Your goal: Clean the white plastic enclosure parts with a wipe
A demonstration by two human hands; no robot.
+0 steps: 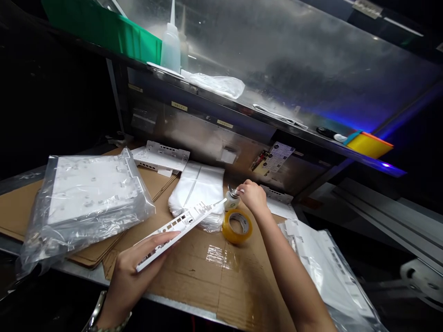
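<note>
My left hand grips a white plastic panel by its near end. The panel is tilted, with its slotted edge and small upright tabs facing up. My right hand is closed in a pinch at the top of a small white bottle with a metal cap. Something small and white shows at the fingertips, too small to name. Just in front of the bottle lies a roll of yellowish clear tape. A stack of clear plastic bags is behind the panel's far end.
Bagged white panels lie on cardboard at left, and more wrapped panels at right. Another white panel stands at the back. Overhead, a metal shelf carries a green bin, a nozzle bottle and a yellow block.
</note>
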